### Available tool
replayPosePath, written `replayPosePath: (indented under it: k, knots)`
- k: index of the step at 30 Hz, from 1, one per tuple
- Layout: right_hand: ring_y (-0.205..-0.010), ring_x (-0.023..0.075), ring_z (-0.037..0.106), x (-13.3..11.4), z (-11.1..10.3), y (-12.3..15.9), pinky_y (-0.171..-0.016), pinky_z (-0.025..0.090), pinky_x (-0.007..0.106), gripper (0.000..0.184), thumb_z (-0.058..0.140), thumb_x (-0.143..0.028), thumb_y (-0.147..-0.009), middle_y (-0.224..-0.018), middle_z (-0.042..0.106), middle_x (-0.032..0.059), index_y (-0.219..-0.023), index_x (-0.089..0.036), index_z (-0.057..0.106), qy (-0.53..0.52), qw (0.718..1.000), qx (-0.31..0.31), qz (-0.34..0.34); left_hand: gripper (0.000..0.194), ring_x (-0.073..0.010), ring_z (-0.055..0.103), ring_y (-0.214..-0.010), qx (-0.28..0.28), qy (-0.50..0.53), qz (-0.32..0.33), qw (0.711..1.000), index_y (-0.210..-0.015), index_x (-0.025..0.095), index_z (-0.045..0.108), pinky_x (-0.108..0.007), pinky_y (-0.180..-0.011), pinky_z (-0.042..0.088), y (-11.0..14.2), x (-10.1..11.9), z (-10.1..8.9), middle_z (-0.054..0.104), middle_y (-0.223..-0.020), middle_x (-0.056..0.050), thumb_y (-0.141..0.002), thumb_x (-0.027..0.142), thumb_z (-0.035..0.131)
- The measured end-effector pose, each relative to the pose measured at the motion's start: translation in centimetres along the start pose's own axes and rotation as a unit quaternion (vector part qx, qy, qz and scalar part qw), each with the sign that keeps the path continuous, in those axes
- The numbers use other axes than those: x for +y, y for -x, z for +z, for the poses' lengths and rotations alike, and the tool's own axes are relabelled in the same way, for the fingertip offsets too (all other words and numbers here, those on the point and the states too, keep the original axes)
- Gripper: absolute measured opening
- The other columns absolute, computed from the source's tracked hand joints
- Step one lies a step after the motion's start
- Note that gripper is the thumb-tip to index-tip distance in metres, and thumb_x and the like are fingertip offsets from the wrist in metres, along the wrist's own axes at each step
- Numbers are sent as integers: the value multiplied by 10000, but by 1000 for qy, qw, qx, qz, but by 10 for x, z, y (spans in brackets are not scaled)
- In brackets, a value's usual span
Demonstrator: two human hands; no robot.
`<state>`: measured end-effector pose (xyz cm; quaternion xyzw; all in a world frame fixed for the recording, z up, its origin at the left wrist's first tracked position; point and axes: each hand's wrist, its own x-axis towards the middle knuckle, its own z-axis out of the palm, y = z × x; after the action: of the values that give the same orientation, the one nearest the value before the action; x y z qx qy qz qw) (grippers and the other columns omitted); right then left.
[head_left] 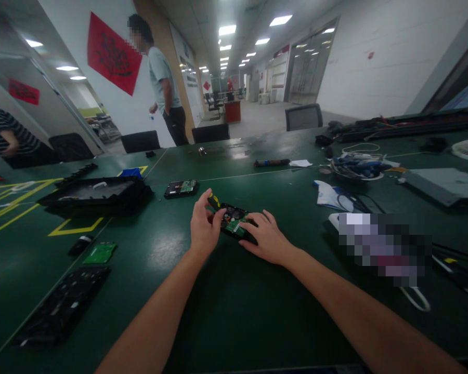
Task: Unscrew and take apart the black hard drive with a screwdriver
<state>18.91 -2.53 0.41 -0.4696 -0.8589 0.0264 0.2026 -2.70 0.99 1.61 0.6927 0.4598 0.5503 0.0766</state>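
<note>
one black rectangular hard drive with a green circuit board (234, 221) is at the middle of the view, over the dark green table (234, 332), between the two hands. the left hand (205, 223) is closed on a small yellow-and-black handle (214, 200) at the drive's 10 o'clock corner, its thumb touching the drive's edge. the right hand (267, 236) is open, fingers spread, with fingertips on the drive from its 3 o'clock side. whether the drive rests flat on the table i cannot tell. taking the drive as the clock's centre, a second black drive with a green board (181, 188) lies near at 10, and a wide black shallow tray (97, 195) sits between 9 and 10. a bare green circuit board (100, 253) lies between 8 and 9, and a long flat black panel (64, 306) at 8. a dark cylindrical tool (272, 162) lies at 1, beside a white scrap of paper (300, 163). at 2 is a bundle of blue and grey cables (359, 167); a blue-and-white packet (333, 196) lies between 2 and 3, and a grey flat metal box (446, 186) near 3. beyond the table, at 11, stands a person in a light shirt (164, 78).
</note>
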Motion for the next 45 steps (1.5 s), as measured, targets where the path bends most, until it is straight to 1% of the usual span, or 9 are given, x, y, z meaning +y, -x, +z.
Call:
replayPosePath:
  k: [5, 8, 12, 16, 20, 25, 32, 40, 45]
  knots:
    - [-1350, 359, 529, -1, -1, 0, -1209, 320, 630, 453, 714, -417, -947, -1379, 608, 185, -1336, -187, 677, 7, 1000, 5, 8, 627, -145, 720, -814, -24, 17, 1, 1000, -1581, 300, 320, -301, -753, 616, 0, -3, 2, 706, -1214, -82, -1013, 216, 571]
    - [-1335, 351, 534, -1, 0, 0, -1204, 319, 632, 450, 707, -418, -951, -1374, 618, 174, -1339, -194, 671, 3, 1000, 7, 7, 638, -143, 725, -784, -55, 39, -1, 998, -1615, 308, 214, -308, -753, 619, 1, -2, 2, 734, -1134, -60, -1048, 226, 495]
    - [-1329, 343, 539, 0, 0, 0, -1196, 323, 640, 439, 704, -417, -951, -1371, 620, 166, -1336, -209, 666, 1, 1000, 10, 5, 670, -85, 634, -618, -34, 14, -13, 999, -1550, 294, 343, -272, -656, 587, 2, -2, 1, 694, -1250, -76, -971, 302, 681]
    - [-1326, 342, 542, -1, -2, 0, -1189, 330, 648, 423, 690, -423, -958, -1367, 621, 158, -1327, -218, 667, 3, 1000, 9, 4, 605, -101, 657, -731, 12, -15, -3, 1000, -1482, 276, 460, -285, -728, 597, 1, -4, 1, 627, -1391, -111, -938, 280, 723]
    - [-1335, 348, 541, -2, -4, 0, -1200, 320, 649, 430, 697, -414, -954, -1378, 620, 166, -1330, -206, 667, 1, 1000, 7, 7, 686, -143, 704, -825, -9, 10, -9, 1000, -1590, 303, 329, -310, -768, 617, 1, -3, 2, 672, -1299, -106, -982, 231, 638]
    - [-1334, 348, 542, -1, -3, 0, -1200, 320, 659, 429, 688, -429, -960, -1373, 620, 161, -1332, -217, 667, 1, 1000, 8, 5, 737, -78, 628, -583, -64, 73, -32, 995, -1648, 362, 164, -239, -588, 582, 1, -3, 3, 702, -1219, -84, -1029, 185, 521]
    - [-1340, 348, 542, -2, -3, 1, -1221, 280, 675, 432, 699, -414, -954, -1369, 624, 161, -1337, -217, 669, -1, 1000, 11, 6, 647, -49, 580, -608, -9, 7, -21, 1000, -1531, 318, 439, -203, -558, 545, 1, 1, 1, 633, -1337, -91, -948, 257, 714]
    - [-1345, 358, 536, -2, 0, 1, -1219, 261, 703, 436, 689, -419, -956, -1372, 625, 159, -1341, -216, 662, 6, 1000, 12, 8, 651, -50, 593, -475, -82, 69, -45, 993, -1653, 330, 174, -203, -529, 541, 1, 1, 2, 732, -1050, -23, -1073, 234, 454]
    - [-1358, 357, 532, -2, -3, 1, -1228, 257, 702, 447, 667, -432, -970, -1392, 618, 161, -1362, -217, 653, 4, 1000, 0, 9, 684, -64, 631, -580, -37, 36, -26, 998, -1566, 302, 361, -218, -558, 557, 2, 1, 0, 686, -1265, -84, -967, 305, 692]
